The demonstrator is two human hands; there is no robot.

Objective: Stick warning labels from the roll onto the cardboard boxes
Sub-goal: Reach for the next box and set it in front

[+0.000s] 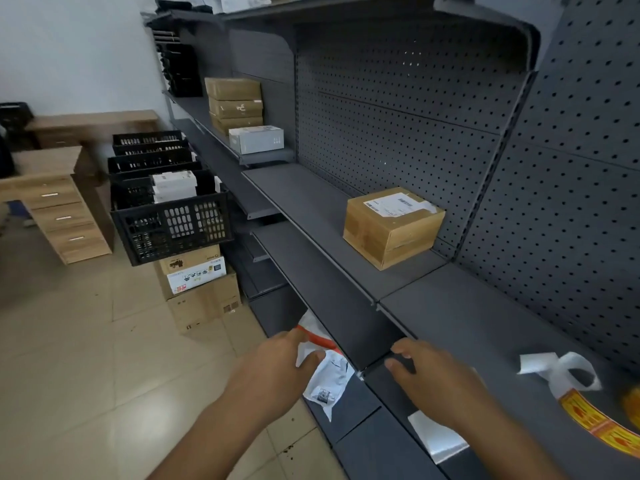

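A brown cardboard box (393, 228) with a white shipping slip on top stands on the dark grey shelf (311, 202) against the pegboard. The roll of yellow and red warning labels (595, 420) lies on the shelf at the lower right, its white backing strip (554, 367) curling up. My left hand (277, 365) pinches a white plastic mailer bag (325, 379) with an orange stripe, on a lower shelf. My right hand (433, 375) hovers with loosely bent fingers over the shelf's front edge, holding nothing.
Three stacked cardboard boxes (235, 105) and a white box (258, 140) sit further along the shelf. Black plastic crates (169, 216) stand on cartons (201, 289) on the tiled floor. Wooden drawer units (59, 209) are at the left. A white sheet (436, 434) lies under my right arm.
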